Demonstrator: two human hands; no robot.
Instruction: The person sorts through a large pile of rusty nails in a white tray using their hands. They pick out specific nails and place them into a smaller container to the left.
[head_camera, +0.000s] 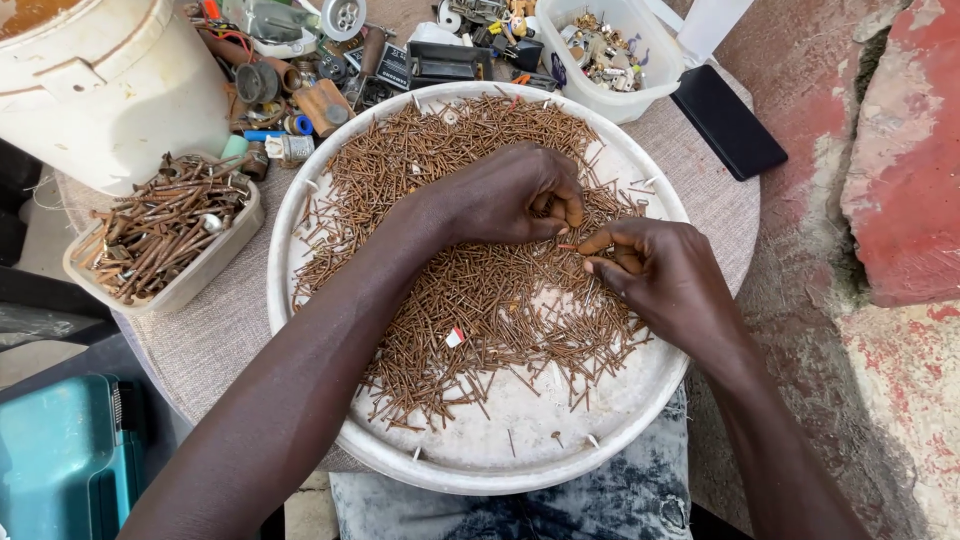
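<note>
A round white tray (520, 440) sits in front of me, covered by a heap of small rusty nails (450, 290). My left hand (505, 195) rests on the heap at the tray's middle, fingers curled and pinching several nails. Just to its right, my right hand (660, 270) has thumb and forefinger pinched on a single nail, whose tip points toward the left hand. The two hands nearly touch. A small white and red scrap (455, 337) lies among the nails.
A rectangular tub of larger rusty nails (160, 235) stands left of the tray. A white bucket (110, 85) is at far left, mixed hardware (310, 70) and a clear tub of small parts (610, 50) behind. A black phone (727, 122) lies right. A teal case (60, 460) sits lower left.
</note>
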